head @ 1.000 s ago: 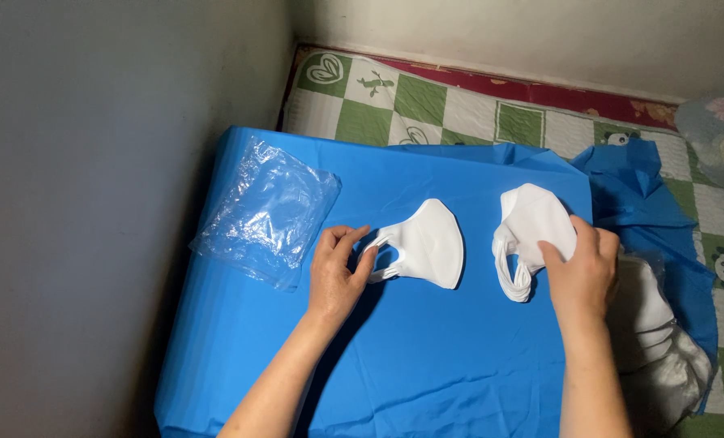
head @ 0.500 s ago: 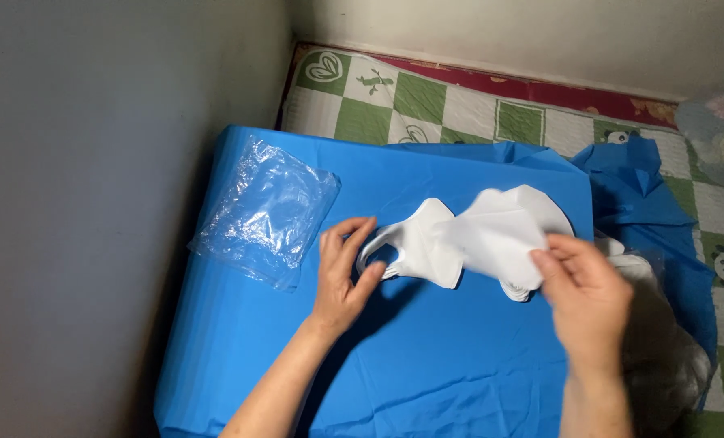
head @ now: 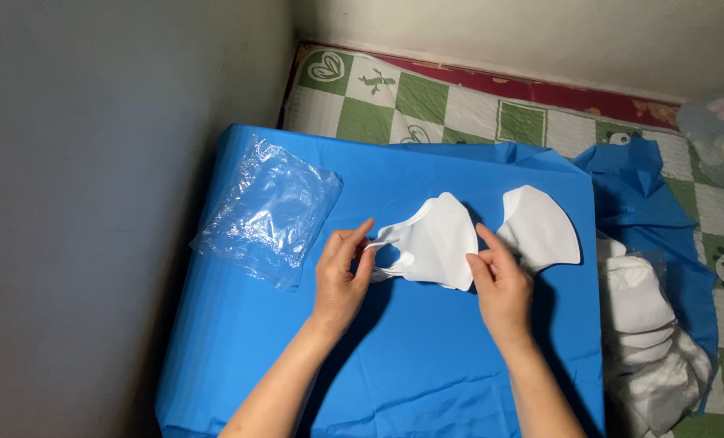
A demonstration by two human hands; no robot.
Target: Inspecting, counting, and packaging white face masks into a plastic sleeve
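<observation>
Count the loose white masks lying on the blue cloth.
2. One mask lies between both hands; the other mask lies to its right. More may sit in the white stack off the cloth's right edge.

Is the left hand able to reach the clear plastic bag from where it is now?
Probably yes. The left hand pinches the ear loop of the middle white mask, and the clear plastic bag lies just beside it on the blue cloth. Nothing lies between them, though the hand must first release the mask.

Mask (head: pixel 435 243) on sheet (head: pixel 427 365) centre; second mask (head: pixel 540 231) just right; plastic bag (head: pixel 269 211) left.
</observation>
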